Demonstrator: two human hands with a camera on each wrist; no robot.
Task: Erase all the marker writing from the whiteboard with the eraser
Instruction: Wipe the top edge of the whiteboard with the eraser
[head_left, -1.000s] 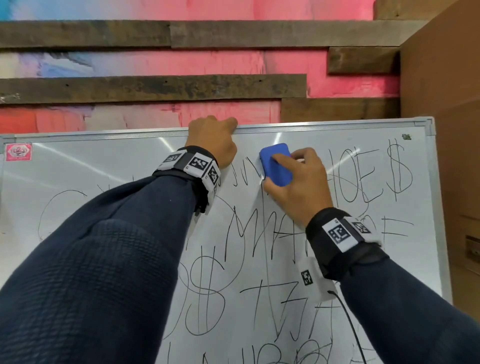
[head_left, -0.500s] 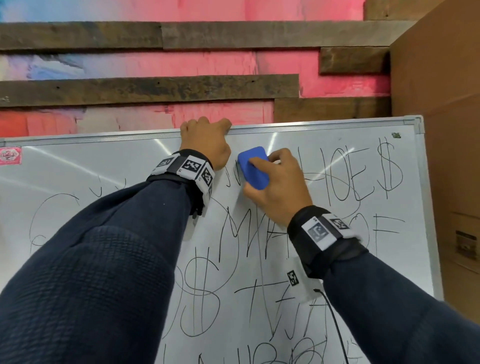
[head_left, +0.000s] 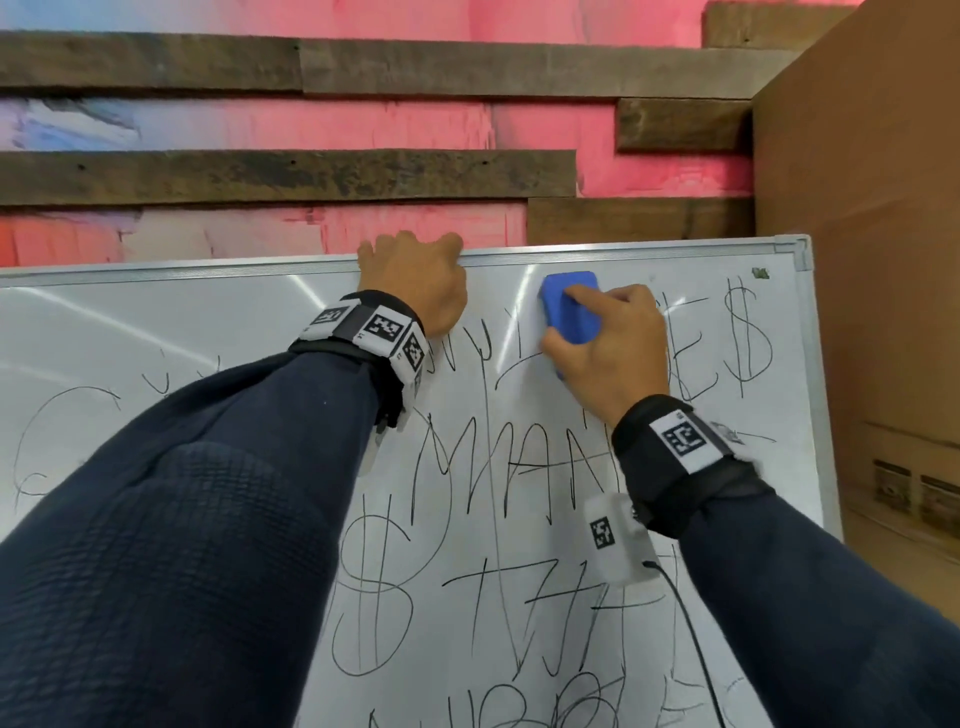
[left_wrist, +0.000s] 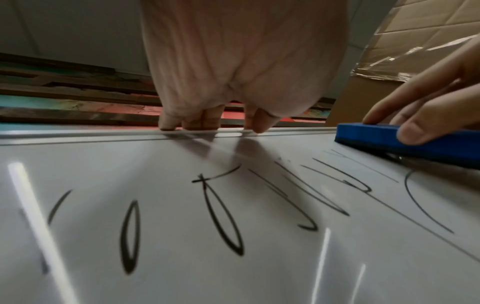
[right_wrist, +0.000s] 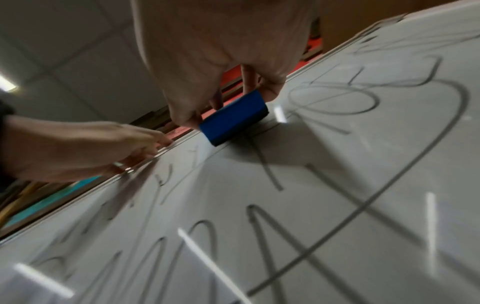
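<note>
My right hand (head_left: 608, 345) has the blue eraser (head_left: 569, 306) gripped, thumb on one long side and fingers curled over the other, pad flat on the whiteboard (head_left: 156, 332) just under its top edge, upper middle of the frame. Half a second ago the eraser sat right beside my left hand (head_left: 421, 283); now it has slid away to the right, toward the letters near the upper right corner, and the strip just below the frame there looks clean — so the top row is going stroke by stroke. My left hand has not moved: fingers hooked over the board's top rail, steadying it. Most of the marker writing (head_left: 514, 467) across the middle and bottom of the frame is untouched, so I judge the job barely begun.
</note>
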